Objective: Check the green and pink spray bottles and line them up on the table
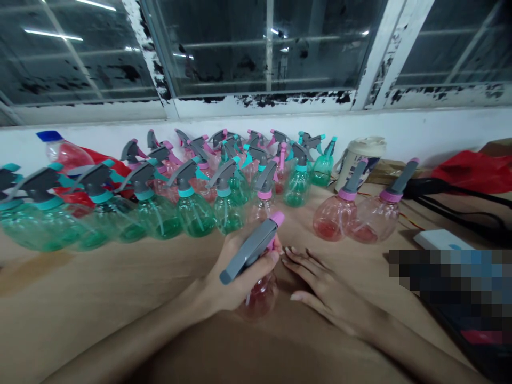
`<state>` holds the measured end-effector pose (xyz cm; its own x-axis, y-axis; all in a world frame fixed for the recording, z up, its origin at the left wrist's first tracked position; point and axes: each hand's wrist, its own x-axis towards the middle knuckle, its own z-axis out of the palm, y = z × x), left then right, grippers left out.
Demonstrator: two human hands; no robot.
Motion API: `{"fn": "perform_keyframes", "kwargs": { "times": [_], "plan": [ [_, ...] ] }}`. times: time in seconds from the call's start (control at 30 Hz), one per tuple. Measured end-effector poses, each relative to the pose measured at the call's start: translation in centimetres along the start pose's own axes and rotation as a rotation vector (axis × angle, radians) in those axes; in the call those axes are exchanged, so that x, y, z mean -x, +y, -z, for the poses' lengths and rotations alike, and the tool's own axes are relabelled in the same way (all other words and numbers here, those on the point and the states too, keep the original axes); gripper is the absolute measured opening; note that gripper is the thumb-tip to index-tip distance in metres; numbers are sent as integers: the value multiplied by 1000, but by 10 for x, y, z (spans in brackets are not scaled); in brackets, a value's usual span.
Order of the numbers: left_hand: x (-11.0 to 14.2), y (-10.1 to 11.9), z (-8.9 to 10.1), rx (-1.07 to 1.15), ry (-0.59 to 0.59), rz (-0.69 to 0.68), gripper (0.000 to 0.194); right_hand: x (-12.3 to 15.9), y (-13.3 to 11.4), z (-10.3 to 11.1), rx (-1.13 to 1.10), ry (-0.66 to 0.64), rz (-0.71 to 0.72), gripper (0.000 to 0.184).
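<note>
Gripping a pink spray bottle, left hand wrapped round its neck, right hand spread on the table.

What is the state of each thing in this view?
Held bottle: sprayer on
Left hand: closed around held bottle
Right hand: open, palm down
Front green bottles: upright, sprayers on, partly filled
Two right pink bottles: upright, sprayers on, partly filled
Cup: upright
Big bottle: tilted, blue cap on

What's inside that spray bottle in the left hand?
The spray bottle shows reddish colour through its clear lower body, and a pale strip, perhaps a tube. The left hand covers the upper part; I can't tell how full it is.
</note>
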<state>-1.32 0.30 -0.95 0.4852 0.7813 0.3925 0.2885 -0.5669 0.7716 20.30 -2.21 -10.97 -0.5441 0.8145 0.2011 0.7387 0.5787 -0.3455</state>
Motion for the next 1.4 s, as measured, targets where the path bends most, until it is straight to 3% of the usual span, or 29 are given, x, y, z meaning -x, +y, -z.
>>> {"fn": "perform_keyframes", "kwargs": {
  "times": [0.13,0.3,0.67,0.93,1.2,1.4],
  "plan": [
    [0,-3,1,-51,-7,-1,9,-1,-1,1,27,-18,-9,60],
    [1,-8,0,-82,84,23,12,-1,-1,0,26,-8,-3,59],
    [-2,2,-1,-79,87,-54,27,-2,-1,-1,8,21,-2,58],
    [0,0,-3,-65,79,-34,25,-1,1,-3,27,29,4,60],
    [2,-2,-1,13,61,-11,7,-1,1,-3,32,9,1,60],
    [1,-1,1,-20,53,-16,8,0,1,-2,33,17,14,59]
  ]
}}
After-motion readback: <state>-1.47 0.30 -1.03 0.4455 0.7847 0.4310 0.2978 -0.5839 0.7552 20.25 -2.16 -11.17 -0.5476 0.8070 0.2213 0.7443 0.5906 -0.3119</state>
